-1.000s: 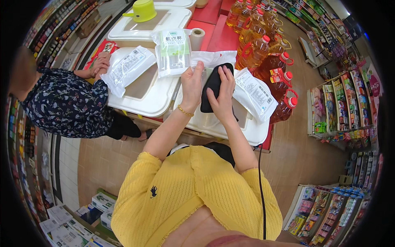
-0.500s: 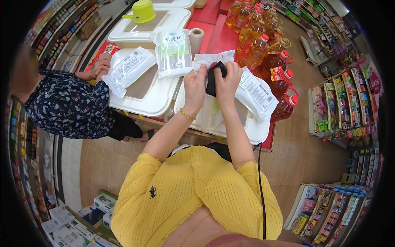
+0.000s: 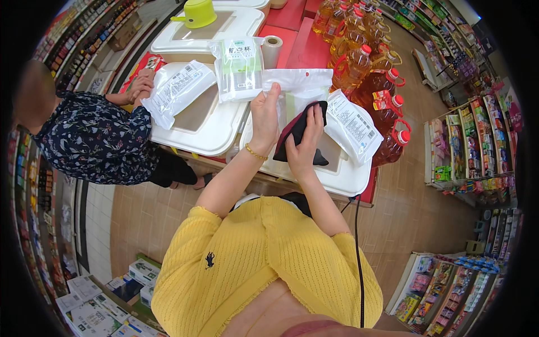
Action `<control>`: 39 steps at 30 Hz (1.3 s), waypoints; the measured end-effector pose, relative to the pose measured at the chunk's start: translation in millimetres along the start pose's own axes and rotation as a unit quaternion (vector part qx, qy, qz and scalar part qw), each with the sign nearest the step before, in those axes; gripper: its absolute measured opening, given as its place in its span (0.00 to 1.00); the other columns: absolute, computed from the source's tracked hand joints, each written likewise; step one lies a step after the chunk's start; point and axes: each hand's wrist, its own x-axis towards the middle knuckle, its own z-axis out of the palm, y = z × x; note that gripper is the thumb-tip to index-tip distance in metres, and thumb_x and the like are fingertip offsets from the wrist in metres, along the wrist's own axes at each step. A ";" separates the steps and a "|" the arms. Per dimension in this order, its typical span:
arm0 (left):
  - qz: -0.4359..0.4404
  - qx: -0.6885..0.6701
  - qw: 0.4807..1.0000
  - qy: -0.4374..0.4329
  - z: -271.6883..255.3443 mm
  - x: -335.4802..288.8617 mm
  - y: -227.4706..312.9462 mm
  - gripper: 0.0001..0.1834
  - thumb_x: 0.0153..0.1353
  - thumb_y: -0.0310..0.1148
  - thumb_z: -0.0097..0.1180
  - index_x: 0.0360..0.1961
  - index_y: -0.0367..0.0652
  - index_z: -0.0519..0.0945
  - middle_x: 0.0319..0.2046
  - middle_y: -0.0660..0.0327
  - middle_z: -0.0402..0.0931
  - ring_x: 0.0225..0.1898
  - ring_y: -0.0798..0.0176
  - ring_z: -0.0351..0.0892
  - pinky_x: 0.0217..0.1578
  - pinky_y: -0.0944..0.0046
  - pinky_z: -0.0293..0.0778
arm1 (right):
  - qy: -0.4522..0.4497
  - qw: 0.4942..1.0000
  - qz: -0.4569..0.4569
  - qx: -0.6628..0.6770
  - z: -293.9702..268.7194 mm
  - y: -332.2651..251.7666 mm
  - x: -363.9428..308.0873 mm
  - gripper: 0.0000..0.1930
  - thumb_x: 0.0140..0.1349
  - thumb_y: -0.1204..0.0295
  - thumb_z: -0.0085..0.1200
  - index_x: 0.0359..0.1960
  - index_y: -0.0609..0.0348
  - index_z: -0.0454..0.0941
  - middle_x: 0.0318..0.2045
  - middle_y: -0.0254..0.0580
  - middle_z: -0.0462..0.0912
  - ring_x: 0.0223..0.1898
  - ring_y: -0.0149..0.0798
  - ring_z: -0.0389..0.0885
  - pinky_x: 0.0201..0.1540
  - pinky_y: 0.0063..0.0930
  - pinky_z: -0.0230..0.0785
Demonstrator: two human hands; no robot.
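One co-worker stands at far left, both hands together beside one red packet; next to them a first white package lies printed side up on one of four white lids with see-through panels. One yellow-green dipper sits on the lid behind, its inside hidden. A second package, windowed, adjoins one film roll; what fills it is unclear. The left hand is closed on the left edge of a white pouch, the third of four such packs, over the nearest lid; its contents are unclear too. The right hand clamps one black-and-dark-red cloth against the pouch's front. The fourth package lies just right, beside at least eight red-capped bottles holding amber to reddish-brown liquid.
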 end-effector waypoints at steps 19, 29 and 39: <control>-0.124 -0.100 0.987 -0.007 -14.8 10.0 18.1 0.18 0.65 0.29 0.45 0.54 0.34 0.69 0.52 0.59 0.72 0.54 0.62 0.71 0.57 0.60 0.64 | 0.047 0.991 0.124 0.032 0.6 34.6 29.3 0.32 0.56 0.76 0.50 0.64 0.67 0.56 0.60 0.60 0.61 0.63 0.58 0.58 0.66 0.43 0.50; -0.053 -0.048 0.997 0.002 -11.1 -8.0 15.8 0.15 0.68 0.32 0.44 0.49 0.33 0.73 0.48 0.58 0.75 0.51 0.64 0.73 0.54 0.62 0.66 | 0.006 0.993 0.108 -0.052 5.7 4.4 46.6 0.37 0.53 0.71 0.56 0.66 0.61 0.53 0.62 0.61 0.57 0.64 0.60 0.54 0.66 0.51 0.46; -0.085 -0.106 0.990 -0.027 -19.9 1.1 14.5 0.20 0.71 0.34 0.40 0.59 0.34 0.66 0.56 0.56 0.70 0.58 0.59 0.68 0.60 0.58 0.62 | 0.054 0.995 0.070 0.042 -3.7 16.5 42.6 0.26 0.56 0.79 0.40 0.60 0.65 0.65 0.53 0.56 0.67 0.58 0.54 0.64 0.63 0.42 0.54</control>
